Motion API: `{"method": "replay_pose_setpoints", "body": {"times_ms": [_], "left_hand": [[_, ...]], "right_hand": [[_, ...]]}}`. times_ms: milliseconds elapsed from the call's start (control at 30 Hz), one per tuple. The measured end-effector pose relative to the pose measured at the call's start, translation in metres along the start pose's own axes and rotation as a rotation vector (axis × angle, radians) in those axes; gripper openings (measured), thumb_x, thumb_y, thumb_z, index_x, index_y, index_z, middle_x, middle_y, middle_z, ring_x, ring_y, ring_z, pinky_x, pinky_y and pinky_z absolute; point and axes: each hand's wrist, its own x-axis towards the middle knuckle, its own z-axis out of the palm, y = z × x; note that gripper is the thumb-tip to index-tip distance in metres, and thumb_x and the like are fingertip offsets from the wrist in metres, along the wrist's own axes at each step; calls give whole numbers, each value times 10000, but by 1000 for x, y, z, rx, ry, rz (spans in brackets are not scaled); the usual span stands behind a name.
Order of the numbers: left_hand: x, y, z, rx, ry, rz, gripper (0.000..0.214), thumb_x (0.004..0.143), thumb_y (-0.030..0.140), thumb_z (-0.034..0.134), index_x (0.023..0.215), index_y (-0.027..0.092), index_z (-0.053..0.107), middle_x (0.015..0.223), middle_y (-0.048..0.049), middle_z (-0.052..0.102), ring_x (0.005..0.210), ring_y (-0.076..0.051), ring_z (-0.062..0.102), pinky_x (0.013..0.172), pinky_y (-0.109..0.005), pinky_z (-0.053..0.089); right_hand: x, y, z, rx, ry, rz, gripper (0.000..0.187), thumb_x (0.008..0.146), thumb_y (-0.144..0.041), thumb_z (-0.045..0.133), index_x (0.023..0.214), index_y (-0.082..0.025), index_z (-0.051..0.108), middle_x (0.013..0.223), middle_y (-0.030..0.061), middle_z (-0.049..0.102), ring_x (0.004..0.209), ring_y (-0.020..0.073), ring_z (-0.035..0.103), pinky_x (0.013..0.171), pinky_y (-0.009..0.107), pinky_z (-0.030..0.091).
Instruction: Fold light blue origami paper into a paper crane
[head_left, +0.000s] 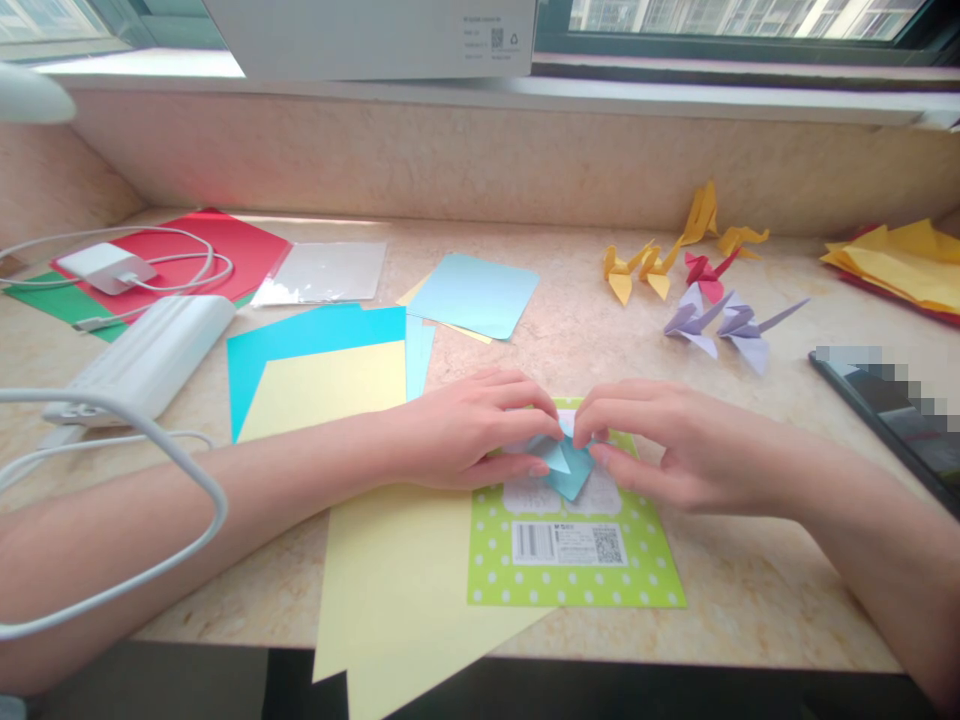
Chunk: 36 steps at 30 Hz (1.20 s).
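Note:
A small folded piece of light blue origami paper lies on a green polka-dot card with a printed barcode label. My left hand comes in from the left, its thumb and fingers closed on the paper's left side. From the right, my right hand pinches the paper's right side with bent fingers. The fingers hide parts of the folds. Pale yellow paper lies under the card's left side and hangs over the table's front edge.
Folded paper cranes in yellow, red and purple stand at the back right. A phone and yellow sheets lie far right. Blue sheets, a white power bank and a looping white cable are at left.

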Motion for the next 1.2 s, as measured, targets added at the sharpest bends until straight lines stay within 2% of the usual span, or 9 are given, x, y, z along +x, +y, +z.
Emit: {"method": "replay_pose_setpoints", "body": {"times_ms": [433,733,933,1100,1200], "left_hand": [[0,0,0,9,10,2,263,966,301,546,1184,172,613,1152,-137,644,1071,-244,584,955,-389,466],[0,0,0,16,6,-1,243,968,316,546,1153,176,618,1161,-129,636,1083,-238,574,966,-390,457],[-1,0,0,19,3,-2,262,970,334,547,1160,165,609,1170,-123,639,1089,-235,570,974,-387,450],[-1,0,1,16,9,-16,280,963,358,558,1152,156,604,1153,-136,647,1077,-238,576,956,-382,465],[-1,0,1,6,9,-11,259,958,348,567,1140,171,618,1163,-128,646,1076,-237,578,961,-384,464]], "right_hand": [[1,-1,0,0,-1,-1,117,920,-200,537,944,-200,651,849,24,653,768,158,583,698,290,407],[-1,1,-2,50,-20,-44,172,933,-267,566,1001,-233,720,999,53,679,856,179,624,786,319,461],[-1,3,-2,42,-52,-76,241,975,-272,503,1015,-241,738,1025,53,667,850,165,624,774,309,473],[-1,3,0,46,-28,-66,216,950,-232,543,1070,-244,722,1035,51,679,866,169,633,783,302,478],[-1,3,1,45,-5,-50,173,924,-233,587,1028,-240,725,1002,47,690,858,171,637,792,302,476]]}}
